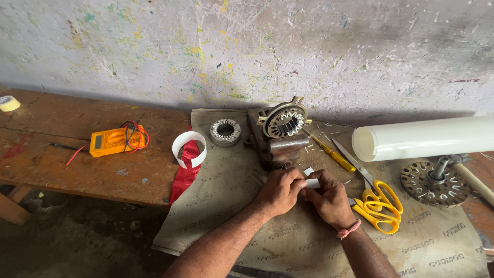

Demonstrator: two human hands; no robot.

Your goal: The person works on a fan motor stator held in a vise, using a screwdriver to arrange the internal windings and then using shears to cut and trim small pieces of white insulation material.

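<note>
1. Left hand [278, 191] and right hand [329, 198] meet just above the printed sack cloth [288, 242]. Both grips are pressed together on a small white paper strip [312, 183], pinched between the fingertips from each side, likely for folding or creasing.
2. Yellow-handled scissors [378, 203] lie just beside the right hand, within easy reach.
3. Yellow screwdriver [329, 152] and white offcuts lie between the hands and the stator.
4. Stator core [284, 122] sits tilted on a metal block [278, 149], slots facing the person.
5. Spare toothed ring [225, 131], white paper loop [189, 149], and white sheet roll [427, 138] are near.
6. Yellow multimeter [110, 141] is parked well apart on the wooden surface [62, 154].
</note>
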